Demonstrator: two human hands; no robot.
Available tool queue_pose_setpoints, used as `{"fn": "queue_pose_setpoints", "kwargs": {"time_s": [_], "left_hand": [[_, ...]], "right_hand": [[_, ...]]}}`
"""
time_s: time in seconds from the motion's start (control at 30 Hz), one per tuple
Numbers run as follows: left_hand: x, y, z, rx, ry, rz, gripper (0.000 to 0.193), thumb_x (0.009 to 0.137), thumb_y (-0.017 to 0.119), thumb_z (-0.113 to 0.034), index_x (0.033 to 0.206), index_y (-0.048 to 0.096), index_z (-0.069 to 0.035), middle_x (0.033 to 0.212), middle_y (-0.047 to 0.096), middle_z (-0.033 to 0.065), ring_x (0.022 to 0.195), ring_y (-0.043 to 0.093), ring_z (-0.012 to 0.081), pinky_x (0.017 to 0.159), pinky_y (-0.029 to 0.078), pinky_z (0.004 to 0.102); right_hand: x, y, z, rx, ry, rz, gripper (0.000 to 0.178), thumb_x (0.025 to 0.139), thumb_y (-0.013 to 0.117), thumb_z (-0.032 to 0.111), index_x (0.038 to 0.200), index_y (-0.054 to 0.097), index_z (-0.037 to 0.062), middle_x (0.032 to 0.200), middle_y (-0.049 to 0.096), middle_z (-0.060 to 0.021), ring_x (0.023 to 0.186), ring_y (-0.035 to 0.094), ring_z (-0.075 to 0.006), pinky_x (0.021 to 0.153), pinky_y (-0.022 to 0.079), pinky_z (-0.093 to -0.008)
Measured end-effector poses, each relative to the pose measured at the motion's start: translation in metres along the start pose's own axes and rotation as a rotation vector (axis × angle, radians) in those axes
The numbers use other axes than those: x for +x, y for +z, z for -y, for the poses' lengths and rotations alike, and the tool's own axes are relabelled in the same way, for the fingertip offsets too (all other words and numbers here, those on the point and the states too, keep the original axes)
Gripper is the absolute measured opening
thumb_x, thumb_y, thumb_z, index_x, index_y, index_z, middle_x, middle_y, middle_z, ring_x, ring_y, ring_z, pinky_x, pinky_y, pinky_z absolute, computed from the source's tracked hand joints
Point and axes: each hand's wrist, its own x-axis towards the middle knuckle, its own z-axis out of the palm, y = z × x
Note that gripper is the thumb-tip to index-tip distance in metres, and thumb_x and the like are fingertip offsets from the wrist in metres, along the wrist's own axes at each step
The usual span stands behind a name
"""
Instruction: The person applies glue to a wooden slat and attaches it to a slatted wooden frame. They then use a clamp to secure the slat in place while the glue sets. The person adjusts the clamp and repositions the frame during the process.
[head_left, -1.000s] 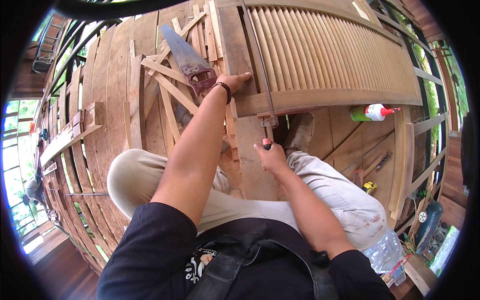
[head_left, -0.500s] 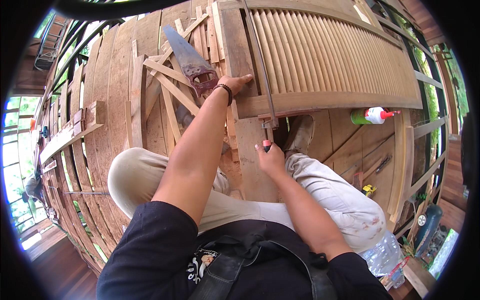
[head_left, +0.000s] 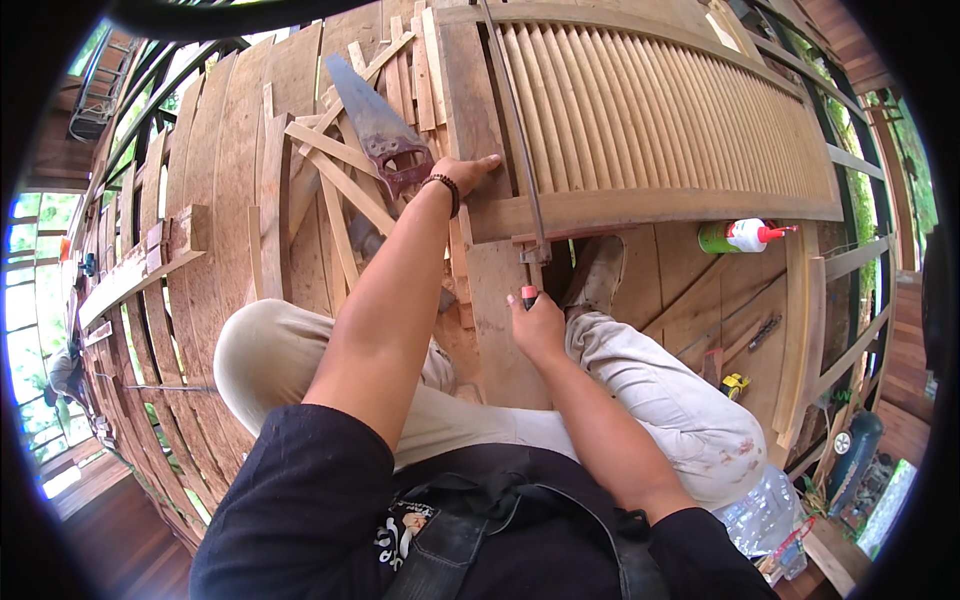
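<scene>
A wooden louvered panel (head_left: 660,205) with many slanted slats lies in front of me. Across its left end runs a long metal bar clamp (head_left: 527,160), its screw end at the panel's near edge. My right hand (head_left: 541,325) is closed around the clamp's handle (head_left: 528,294), thumb up along it. Over the panel's left end board lies my left hand (head_left: 468,174), thumb stretched across the wood; its fingers curl out of sight at the edge. A handsaw (head_left: 378,120) with a dark red handle rests just left of that hand.
Loose wood strips (head_left: 345,150) lie left of the panel. A glue bottle (head_left: 735,236) with a red cap lies at its near right edge. Farther right are a yellow tape measure (head_left: 734,385) and a dark cylinder (head_left: 858,440). Gaps show between the floor planks at left.
The view has shifted very slightly. My right hand stays on the clamp handle, its grip turned a little at most. My left hand keeps its place on the panel.
</scene>
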Motion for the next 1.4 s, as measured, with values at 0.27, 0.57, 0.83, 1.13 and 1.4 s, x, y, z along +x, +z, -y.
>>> {"fn": "queue_pose_setpoints", "kwargs": {"time_s": [0.27,0.57,0.83,1.13,1.4], "left_hand": [[0.031,0.007,0.017,-0.082,0.027,0.017,0.085,0.074,0.082,-0.061,0.114,0.067,0.013,0.094,0.07,0.014,0.072,0.065,0.0219,0.059,0.049,0.0356],[0.016,0.0,0.012,-0.051,-0.01,0.013,0.08,0.074,0.083,-0.06,0.109,0.069,0.011,0.093,0.071,0.0143,0.071,0.065,0.0211,0.057,0.049,0.0343],[0.006,0.0,0.005,-0.106,-0.003,0.046,0.083,0.074,0.083,-0.06,0.112,0.068,0.012,0.101,0.072,0.0175,0.082,0.069,0.0238,0.068,0.053,0.0357],[-0.002,-0.001,0.0,-0.112,-0.047,0.055,0.09,0.076,0.082,-0.06,0.123,0.062,0.015,0.124,0.067,0.0248,0.114,0.067,0.0299,0.097,0.052,0.0366],[-0.018,-0.01,-0.007,-0.191,-0.091,0.08,0.087,0.076,0.086,-0.051,0.135,0.057,0.007,0.138,0.06,0.0223,0.128,0.059,0.0308,0.105,0.049,0.0386]], "right_hand": [[0.018,-0.014,-0.027,1.012,0.342,0.698,0.03,0.094,0.072,0.029,0.095,0.058,0.0031,0.061,0.054,-0.0023,0.042,0.047,-0.011,0.037,0.036,-0.0298],[-0.001,0.0,0.003,0.047,0.075,0.063,0.048,0.089,0.071,0.039,0.108,0.064,-0.0043,0.103,0.069,-0.0316,0.11,0.063,-0.0479,0.093,0.05,-0.0465],[0.026,-0.01,-0.037,0.969,0.307,0.729,0.039,0.09,0.075,0.033,0.106,0.065,-0.0009,0.07,0.063,-0.0123,0.054,0.061,-0.0178,0.051,0.049,-0.0352],[0.01,0.024,-0.029,-0.099,-0.246,-0.204,0.031,0.097,0.067,0.031,0.081,0.055,0.0063,0.069,0.06,-0.0073,0.053,0.06,-0.0144,0.049,0.047,-0.0345],[0.021,-0.016,-0.024,0.83,0.335,0.675,0.034,0.094,0.071,0.034,0.082,0.055,0.0076,0.065,0.059,-0.0069,0.052,0.058,-0.0178,0.049,0.048,-0.0374]]}}
